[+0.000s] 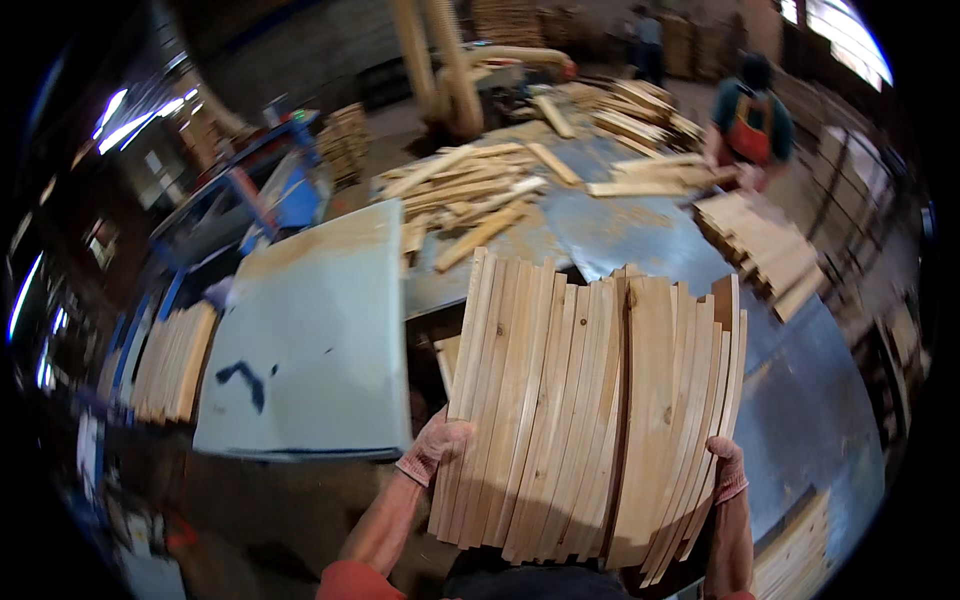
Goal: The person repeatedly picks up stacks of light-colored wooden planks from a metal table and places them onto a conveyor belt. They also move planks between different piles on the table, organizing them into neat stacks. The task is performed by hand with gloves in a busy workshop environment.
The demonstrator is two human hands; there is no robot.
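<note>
A wide bundle of pale wooden slats (pixel 570 400), set side by side on edge, is squeezed between my two gloved hands. My left hand (pixel 437 446) presses on the bundle's left outer slat. On the opposite side, my right hand (pixel 728 467) grips the right outer slats, its fingers partly hidden by the wood. The slat ends are uneven, and a dark gap runs down the bundle right of its middle. Beneath and beyond the bundle is a metal table (pixel 800 390).
A pale, stained panel (pixel 310 340) stands at my left, with a stack of slats (pixel 172 360) beside it. Loose boards (pixel 470 190) lie scattered across the table. At the far right a person in a red apron (pixel 752 125) works near another slat stack (pixel 762 242).
</note>
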